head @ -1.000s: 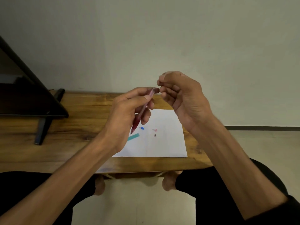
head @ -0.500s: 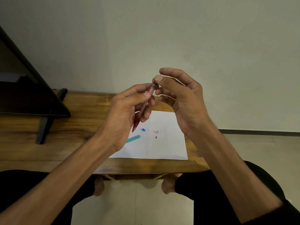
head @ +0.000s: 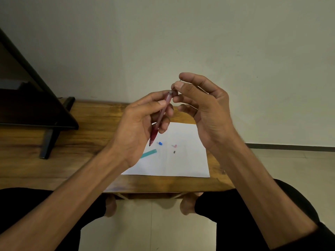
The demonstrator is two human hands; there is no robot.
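Observation:
My left hand grips a red pen above the table, its tip pointing down toward the paper. My right hand pinches the pen's top end between thumb and forefinger, and a thin wire-like piece shows just above the thumb. Below the hands a white sheet of paper lies on the wooden table. On the sheet lie a teal strip, a small blue piece, a small pink-and-white piece and a tiny dark piece.
A dark monitor on a black stand occupies the table's left part. A plain wall rises right behind the table. My knees in dark trousers and bare feet sit under the near table edge, on a tiled floor.
My right hand has opened its outer fingers and shifted its pinch onto the pen's top end. Both hands rose slightly. The pen stays in my left hand.

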